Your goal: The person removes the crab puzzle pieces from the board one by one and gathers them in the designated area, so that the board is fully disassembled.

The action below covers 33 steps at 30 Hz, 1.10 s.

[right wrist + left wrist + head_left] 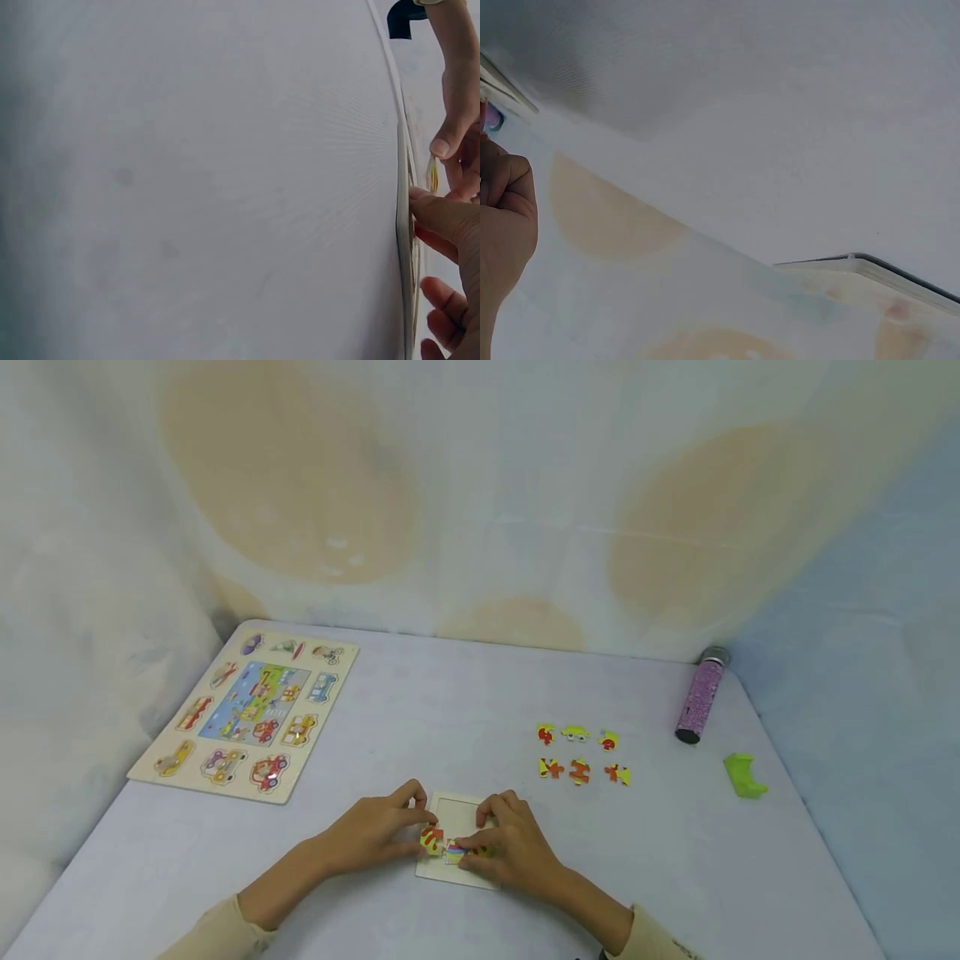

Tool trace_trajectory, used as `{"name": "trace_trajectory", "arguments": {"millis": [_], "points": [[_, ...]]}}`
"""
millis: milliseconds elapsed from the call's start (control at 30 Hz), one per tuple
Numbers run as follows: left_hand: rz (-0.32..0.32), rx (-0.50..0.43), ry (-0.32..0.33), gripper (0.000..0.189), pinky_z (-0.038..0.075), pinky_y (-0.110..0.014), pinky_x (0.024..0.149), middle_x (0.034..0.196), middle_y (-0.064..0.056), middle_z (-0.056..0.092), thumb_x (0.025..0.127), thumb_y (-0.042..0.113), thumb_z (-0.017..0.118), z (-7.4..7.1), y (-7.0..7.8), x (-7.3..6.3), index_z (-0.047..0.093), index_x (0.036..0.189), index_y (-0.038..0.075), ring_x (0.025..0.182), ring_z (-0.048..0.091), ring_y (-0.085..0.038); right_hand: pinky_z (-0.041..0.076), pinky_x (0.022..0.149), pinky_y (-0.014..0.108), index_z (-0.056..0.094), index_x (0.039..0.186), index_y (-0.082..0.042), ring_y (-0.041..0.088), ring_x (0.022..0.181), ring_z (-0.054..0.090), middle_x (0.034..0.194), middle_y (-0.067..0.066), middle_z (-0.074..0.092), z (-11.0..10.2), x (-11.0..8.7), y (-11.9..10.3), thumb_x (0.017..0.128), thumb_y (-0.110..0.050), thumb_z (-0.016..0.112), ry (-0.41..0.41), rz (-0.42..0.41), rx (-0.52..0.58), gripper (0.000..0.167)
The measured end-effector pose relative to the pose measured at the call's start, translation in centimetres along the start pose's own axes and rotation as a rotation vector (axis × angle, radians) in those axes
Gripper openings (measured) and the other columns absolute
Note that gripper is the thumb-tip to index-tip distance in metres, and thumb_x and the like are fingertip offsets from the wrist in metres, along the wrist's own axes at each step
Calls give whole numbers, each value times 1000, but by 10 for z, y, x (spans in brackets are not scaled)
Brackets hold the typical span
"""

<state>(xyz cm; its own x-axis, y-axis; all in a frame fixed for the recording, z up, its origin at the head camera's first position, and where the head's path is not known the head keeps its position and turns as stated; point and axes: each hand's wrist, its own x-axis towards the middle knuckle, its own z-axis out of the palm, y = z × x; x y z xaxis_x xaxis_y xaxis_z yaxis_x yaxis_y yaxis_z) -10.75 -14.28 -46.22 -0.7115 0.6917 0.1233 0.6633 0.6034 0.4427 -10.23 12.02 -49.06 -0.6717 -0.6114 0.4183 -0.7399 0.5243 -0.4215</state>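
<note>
A small pale wooden puzzle tray [456,807] lies at the front middle of the table in the head view. My left hand [372,833] pinches a red-and-yellow puzzle piece [431,841] at the tray's left side; that piece stands tilted above the tray in the right wrist view. With thumb and index finger, my right hand [517,847] holds the right side of a rainbow-striped puzzle piece [453,852] low in the tray. Another yellow-and-red puzzle piece [482,851] is partly hidden under the right fingers. Only part of the left hand [508,199] shows in its wrist view.
Several loose puzzle pieces [579,771] lie in two rows right of the tray. A large vehicle puzzle board [300,777] rests at the left. Farther right are a glittery purple cylinder [699,700] with a grey end and a green curved object [742,776]. Fabric walls [480,527] enclose the table.
</note>
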Motion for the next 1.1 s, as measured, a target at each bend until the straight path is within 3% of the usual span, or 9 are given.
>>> {"name": "trace_trajectory", "arguments": {"millis": [200, 400, 500, 633, 833, 933, 1100], "points": [[-29, -50, 11, 36, 44, -19, 67, 115, 8, 47, 83, 35, 79, 4, 0, -1, 73, 114, 18, 73, 50, -2, 34, 83, 30, 76, 115, -17, 15, 98, 42, 100, -6, 51, 1, 7, -3, 70, -43, 88, 13, 2, -36, 53], [-30, -43, 6, 40, 43, -19, 66, 114, 9, 47, 83, 37, 79, 9, -1, -2, 72, 118, 19, 72, 47, -1, 33, 84, 30, 79, 107, -18, 16, 97, 42, 98, -6, 49, 5, 14, -8, 70, -46, 87, -48, -22, -66, 47], [-34, -14, 26, 44, 43, -19, 66, 114, 10, 47, 82, 42, 78, 8, -4, -3, 71, 119, 20, 72, 47, 0, 33, 83, 30, 80, 105, -17, 17, 95, 43, 96, -5, 49, 5, 15, -10, 69, -44, 88, -37, -29, -68, 46], [-82, 7, 31, 63, 40, -19, 65, 114, 10, 45, 79, 56, 76, 5, -8, -6, 65, 129, 19, 70, 45, -1, 34, 82, 29, 79, 108, -15, 17, 94, 43, 96, -5, 50, 7, 16, -10, 69, -44, 88, -4, -36, -51, 49], [-168, 10, -63, 112, 43, -22, 65, 122, 5, 41, 65, 79, 70, 6, -13, -6, 40, 152, 15, 73, 47, -5, 36, 86, 29, 78, 107, -14, 16, 95, 42, 98, -4, 51, 12, 18, -12, 71, -43, 87, -7, -38, -23, 46], [-184, 22, -89, 120, 44, -23, 66, 124, 4, 40, 61, 83, 69, 9, -13, -4, 35, 155, 15, 73, 47, -6, 37, 86, 29, 79, 104, -15, 15, 95, 42, 98, -4, 51, 14, 20, -14, 73, -41, 86, -17, -37, -29, 41], [-170, 41, -79, 118, 43, -22, 62, 121, 2, 41, 61, 81, 71, 12, -13, -4, 40, 152, 13, 71, 45, -6, 37, 87, 29, 79, 106, -17, 14, 98, 42, 100, -5, 51, 11, 21, -14, 75, -39, 86, -54, -11, -20, 39]]}}
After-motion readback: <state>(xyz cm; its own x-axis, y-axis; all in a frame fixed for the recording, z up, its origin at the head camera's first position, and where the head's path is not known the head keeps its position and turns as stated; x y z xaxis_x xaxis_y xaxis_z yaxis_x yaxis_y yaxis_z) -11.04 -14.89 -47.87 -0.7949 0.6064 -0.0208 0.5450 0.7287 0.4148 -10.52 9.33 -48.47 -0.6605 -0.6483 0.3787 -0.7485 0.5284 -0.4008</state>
